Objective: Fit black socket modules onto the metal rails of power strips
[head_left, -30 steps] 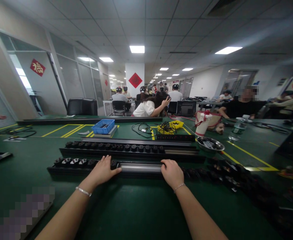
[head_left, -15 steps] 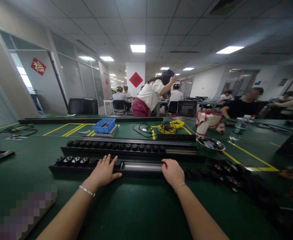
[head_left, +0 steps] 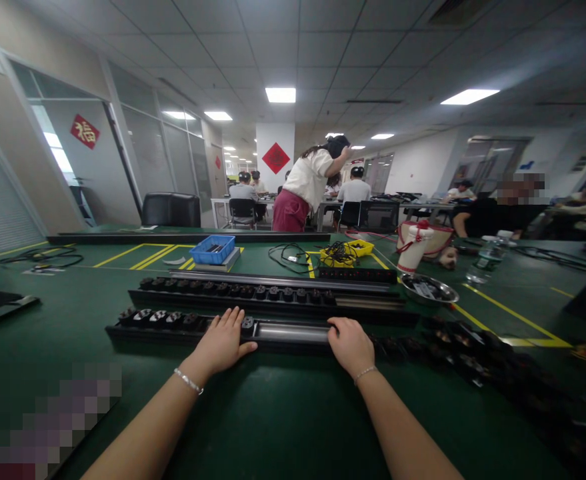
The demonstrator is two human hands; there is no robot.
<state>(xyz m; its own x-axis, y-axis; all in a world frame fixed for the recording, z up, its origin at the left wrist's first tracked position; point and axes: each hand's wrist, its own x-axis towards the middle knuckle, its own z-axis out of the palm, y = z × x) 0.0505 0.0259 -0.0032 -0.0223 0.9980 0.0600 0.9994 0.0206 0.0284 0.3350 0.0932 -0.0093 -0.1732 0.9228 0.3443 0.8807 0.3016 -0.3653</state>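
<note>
A long black rail (head_left: 293, 332) lies across the green table in front of me, with black socket modules (head_left: 159, 318) along its left part and a bare metallic channel to their right. My left hand (head_left: 224, 340) rests over the modules with its fingers spread, beside the last module (head_left: 247, 325). At the rail's right end, my right hand (head_left: 351, 345) has its fingers curled over the edge. Behind it lies a second black rail (head_left: 273, 303) carrying a row of similar modules.
A blue bin (head_left: 214, 249), a yellow bin (head_left: 360, 248) with cables, a metal bowl (head_left: 429, 290), a white cup (head_left: 415, 250) and a bottle (head_left: 487, 259) stand farther back. Loose black modules (head_left: 473, 357) are heaped at the right. A person (head_left: 305, 180) leans beyond the table.
My left hand has slid slightly right along the rail toward the last module. My right hand stays at the rail's end. The whole view has shifted a little.
</note>
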